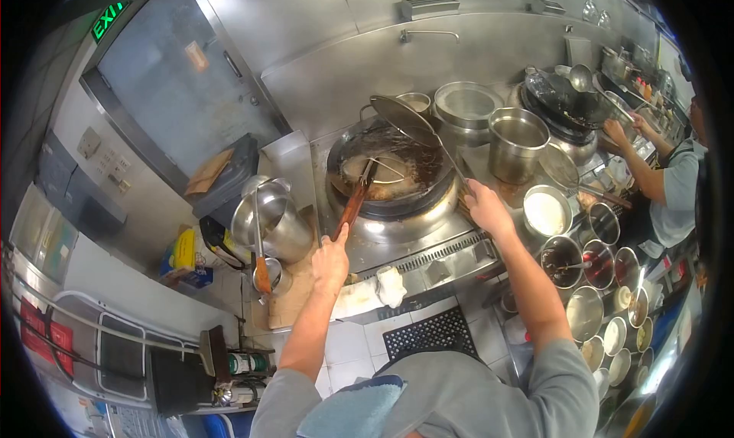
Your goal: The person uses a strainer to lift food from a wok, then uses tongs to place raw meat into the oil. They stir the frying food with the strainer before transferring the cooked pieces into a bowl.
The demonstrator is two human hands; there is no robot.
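My left hand (330,263) is closed around the wooden handle (352,212) of a strainer. Its metal end (391,169) dips into dark, bubbling liquid in a large wok (335,179) on the stove. Something light brown lies in the liquid around it; what it is I cannot make out. My right hand (485,205) grips the long thin handle of a round metal skimmer (405,120), tilted above the wok's far rim. Most of the right fingers are turned away from view.
Left of the wok stands a steel pot (284,227) with utensils. A tall steel pot (516,143) and a pan of white contents (546,211) are at right. Several seasoning containers line the right counter. A co-worker (673,178) handles a ladle at another wok (562,101).
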